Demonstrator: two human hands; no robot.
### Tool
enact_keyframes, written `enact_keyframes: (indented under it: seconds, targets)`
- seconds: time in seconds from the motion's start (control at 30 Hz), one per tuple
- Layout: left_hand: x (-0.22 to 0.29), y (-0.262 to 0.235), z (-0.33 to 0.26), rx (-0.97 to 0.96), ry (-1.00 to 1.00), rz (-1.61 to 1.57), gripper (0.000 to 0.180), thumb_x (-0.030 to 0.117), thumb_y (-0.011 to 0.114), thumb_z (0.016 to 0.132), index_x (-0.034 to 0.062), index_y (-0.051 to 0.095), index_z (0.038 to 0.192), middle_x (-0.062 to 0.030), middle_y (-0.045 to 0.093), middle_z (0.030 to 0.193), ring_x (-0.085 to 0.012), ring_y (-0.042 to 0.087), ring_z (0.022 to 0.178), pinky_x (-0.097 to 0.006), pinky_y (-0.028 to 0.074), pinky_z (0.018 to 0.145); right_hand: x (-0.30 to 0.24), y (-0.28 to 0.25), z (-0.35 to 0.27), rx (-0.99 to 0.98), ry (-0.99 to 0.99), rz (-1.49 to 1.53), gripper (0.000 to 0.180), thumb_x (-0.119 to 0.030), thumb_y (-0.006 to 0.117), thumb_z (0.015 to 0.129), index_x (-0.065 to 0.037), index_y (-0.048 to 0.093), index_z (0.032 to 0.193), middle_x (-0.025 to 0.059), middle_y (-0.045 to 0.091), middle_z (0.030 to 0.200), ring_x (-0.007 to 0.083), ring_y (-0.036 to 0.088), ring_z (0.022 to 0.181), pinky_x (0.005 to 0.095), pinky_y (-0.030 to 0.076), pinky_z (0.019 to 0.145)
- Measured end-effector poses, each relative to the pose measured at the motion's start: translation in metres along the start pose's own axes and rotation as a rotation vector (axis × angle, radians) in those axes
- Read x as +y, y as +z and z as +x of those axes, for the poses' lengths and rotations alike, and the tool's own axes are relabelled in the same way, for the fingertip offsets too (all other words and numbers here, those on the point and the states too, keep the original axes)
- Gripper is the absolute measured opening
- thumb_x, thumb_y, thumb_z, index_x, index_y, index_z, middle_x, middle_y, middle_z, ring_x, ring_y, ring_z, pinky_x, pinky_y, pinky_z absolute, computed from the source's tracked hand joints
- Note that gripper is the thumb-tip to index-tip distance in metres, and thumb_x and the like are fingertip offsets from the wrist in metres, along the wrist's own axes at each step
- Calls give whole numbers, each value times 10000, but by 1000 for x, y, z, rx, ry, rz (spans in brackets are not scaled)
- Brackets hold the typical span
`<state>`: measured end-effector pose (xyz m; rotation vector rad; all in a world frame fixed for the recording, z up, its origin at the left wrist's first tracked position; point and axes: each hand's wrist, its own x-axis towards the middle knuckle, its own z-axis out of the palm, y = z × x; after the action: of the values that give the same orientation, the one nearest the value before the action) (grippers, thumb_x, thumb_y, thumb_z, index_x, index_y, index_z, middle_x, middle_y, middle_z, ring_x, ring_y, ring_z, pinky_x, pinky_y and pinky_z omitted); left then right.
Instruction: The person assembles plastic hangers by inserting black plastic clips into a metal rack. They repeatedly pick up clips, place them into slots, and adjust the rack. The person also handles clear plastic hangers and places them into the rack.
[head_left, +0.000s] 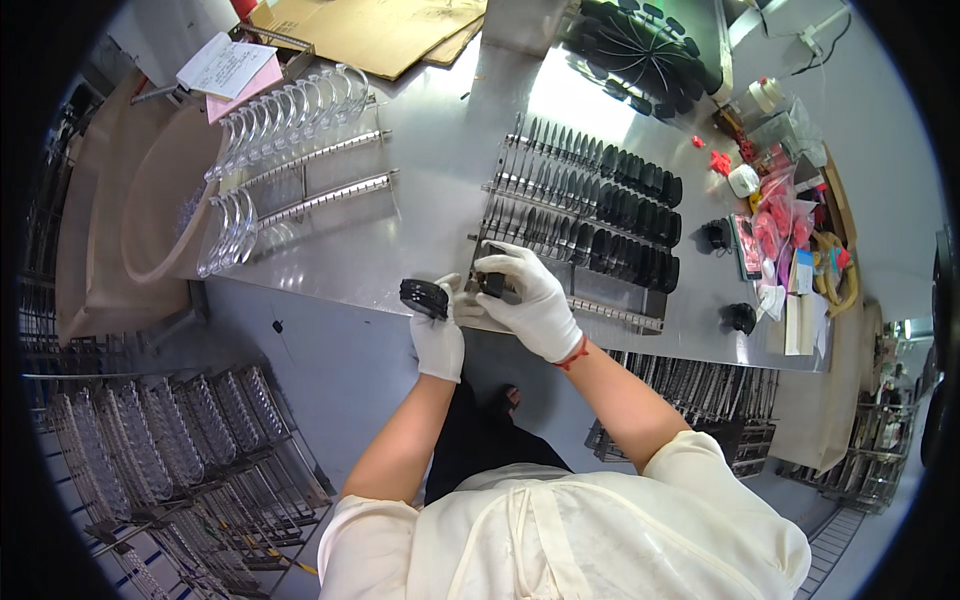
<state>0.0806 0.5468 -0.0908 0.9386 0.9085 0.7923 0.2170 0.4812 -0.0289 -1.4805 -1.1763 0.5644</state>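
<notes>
Here, a stack of dark round lenses (424, 297) is gripped by the white-gloved left hand (440, 335) at the glossy steel tabletop (440, 150) edge; one dark lens (491, 284) is pinched by the gloved right hand (530, 300) beside a slotted metal rack (580, 205).

Flat brown cardboard box (370, 30) top centre; red plastic packets (775, 215) far right.

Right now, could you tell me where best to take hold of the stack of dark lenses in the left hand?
Probably by its rim, fingers coming from above onto opposite edges: the dark lens stack is a short round puck, and the left hand already supports it from below.
</notes>
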Motion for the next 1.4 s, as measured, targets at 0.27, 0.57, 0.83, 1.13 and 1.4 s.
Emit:
enact_keyframes:
  seconds: [0.27, 0.57, 0.83, 1.13, 1.4]
  targets:
    - [2, 7, 7, 42, -66, -79, 238, 146, 577, 1063, -2, 638, 1240, -76, 678, 1168, -146, 654, 1014, -281, 537, 855, -32, -2, 2, -4, -50, -504, 437, -56, 857, 678, -140, 764, 1096, 183, 659, 1237, 308, 686, 1092, 358, 578, 902]
    - [-12, -1, 13, 53, 73, 19, 256, 164, 581, 1065, -23, 638, 1231, -120, 683, 1152, -175, 671, 946, -304, 551, 842, -24, -59, -32, 1, -115, -764, 513, -233, 899, 642, -223, 755, 1134, 156, 668, 1313, 261, 706, 895, 376, 560, 797]
    - [42, -10, -22, -33, 722, 708, 269, 105, 536, 1022, 1, 650, 1243, -133, 713, 976, -259, 685, 856, -371, 546, 819, -28, -82, -39, -55, -206, -673, 513, -219, 845, 709, -150, 696, 1195, 193, 637, 1292, 346, 697, 941, 447, 580, 793]
    - [62, 17, 13, -627, 1242, 1188, 395, 215, 513, 1018, 27, 581, 1358, -184, 609, 1400, -399, 570, 1313, -603, 356, 1151, 3, -62, -46, 40, -269, -637, 546, -211, 816, 729, -201, 665, 1253, 193, 579, 1336, 315, 699, 879, 414, 564, 770]
    - [63, 17, -1, -466, 994, 940, 412, 253, 516, 1059, -3, 586, 1375, -186, 616, 1360, -359, 600, 1259, -494, 407, 1126, -23, -97, -54, -83, -104, -838, 557, -422, 781, 803, -232, 654, 1311, 145, 542, 1388, 294, 658, 1018, 442, 528, 819]
